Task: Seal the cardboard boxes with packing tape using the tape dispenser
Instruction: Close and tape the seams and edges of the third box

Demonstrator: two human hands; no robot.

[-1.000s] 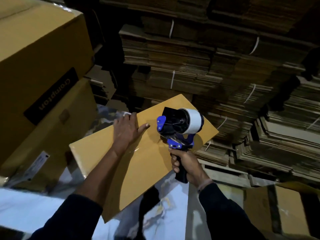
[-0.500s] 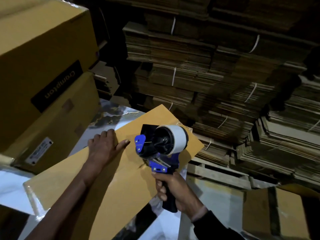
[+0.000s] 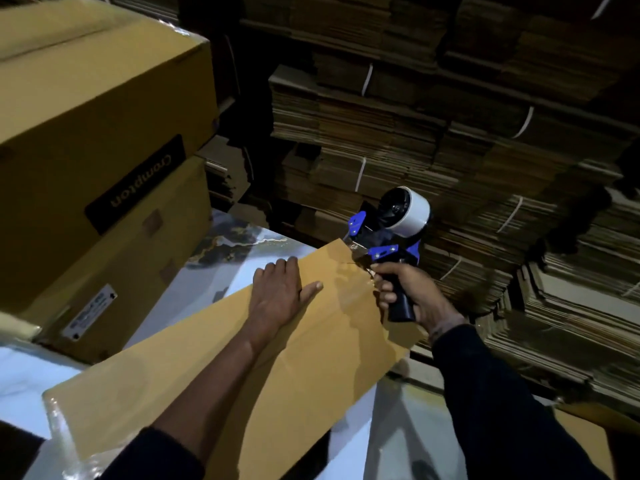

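At nine to eleven o'clock two large stacked cartons (image 3: 97, 140) stand, the upper one bearing a dark printed label. Below them, from seven o'clock up towards the centre, lies the cardboard box (image 3: 242, 368) being sealed, long and flat on a pale glossy table (image 3: 214, 282).

The left hand (image 3: 280, 292) lies flat on the box top just left of centre, fingers straight, thumb spread towards three o'clock, pressing the board down and gripping nothing.

Just right of centre, at about two o'clock from that hand, the right hand (image 3: 405, 292) is curled tight round the dark handle of the tape dispenser (image 3: 388, 233). The dispenser's blue-framed mouth sits at the box's far corner, the white tape roll (image 3: 412, 213) above it. A glossy strip of tape (image 3: 349, 299) seems to run along the box near this hand; whether it is cut I cannot tell.

The step appears to be finishing a run at the box's end. To do it well, I would keep the left palm firm so the box does not slide, carry the mouth over the edge, then tilt the handle sharply so the blade bites cleanly.

At twelve to four o'clock, bundles of flattened cardboard (image 3: 450, 133) fill the background.
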